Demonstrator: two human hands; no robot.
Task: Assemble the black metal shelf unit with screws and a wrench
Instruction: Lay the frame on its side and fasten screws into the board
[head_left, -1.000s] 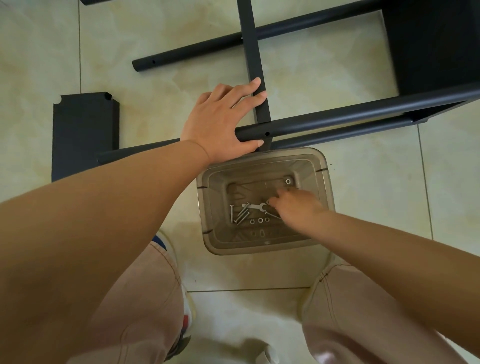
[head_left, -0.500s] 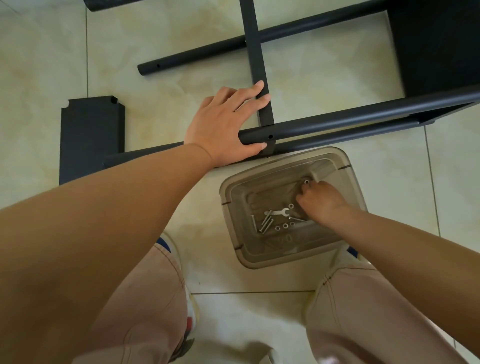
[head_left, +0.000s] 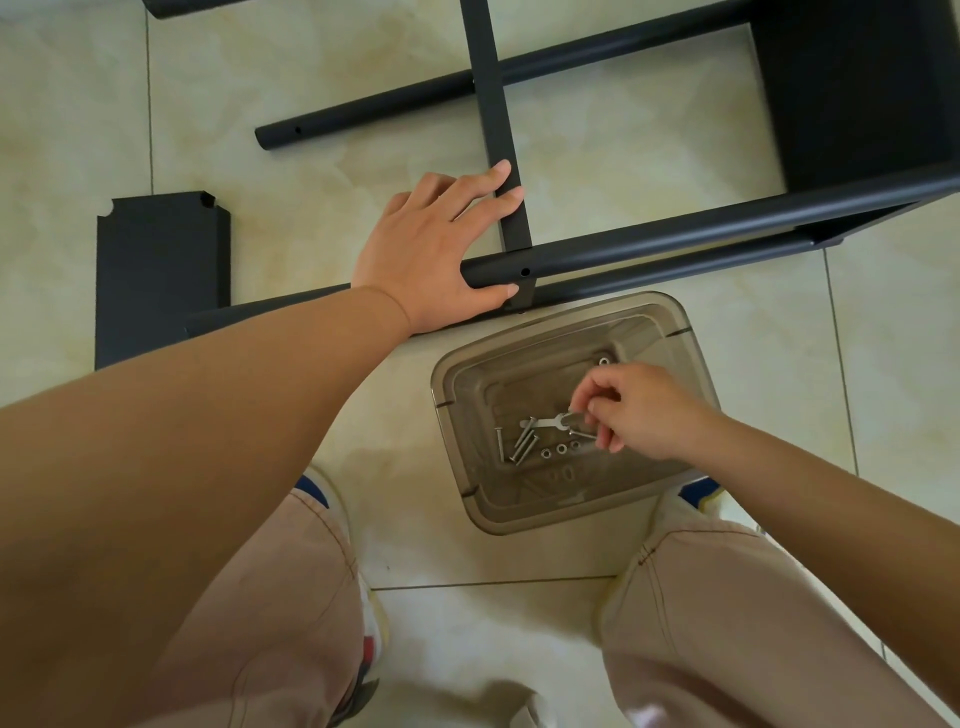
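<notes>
The black metal frame lies on the tiled floor, with its upper tube (head_left: 675, 244) running right and a flat crossbar (head_left: 491, 104) meeting it. My left hand (head_left: 431, 249) rests on the tube's end, fingers straight on the crossbar, thumb along the tube. A clear brown plastic tray (head_left: 441, 374) near my feet holds a small silver wrench (head_left: 545, 422), several screws (head_left: 519, 444) and washers (head_left: 560, 449). My right hand (head_left: 644, 410) hovers in the tray, its thumb and fingers pinching a small silver fastener (head_left: 574, 415) just right of the wrench.
A loose black shelf panel (head_left: 161, 270) lies on the floor at the left. Another frame tube (head_left: 389, 106) runs behind the crossbar, and a large black panel (head_left: 857, 88) fills the top right. My shoes and knees flank the tray.
My right hand has pulled back from the tray's far corner to beside the wrench and now pinches a small fastener. My left hand has stayed on the tube end.
</notes>
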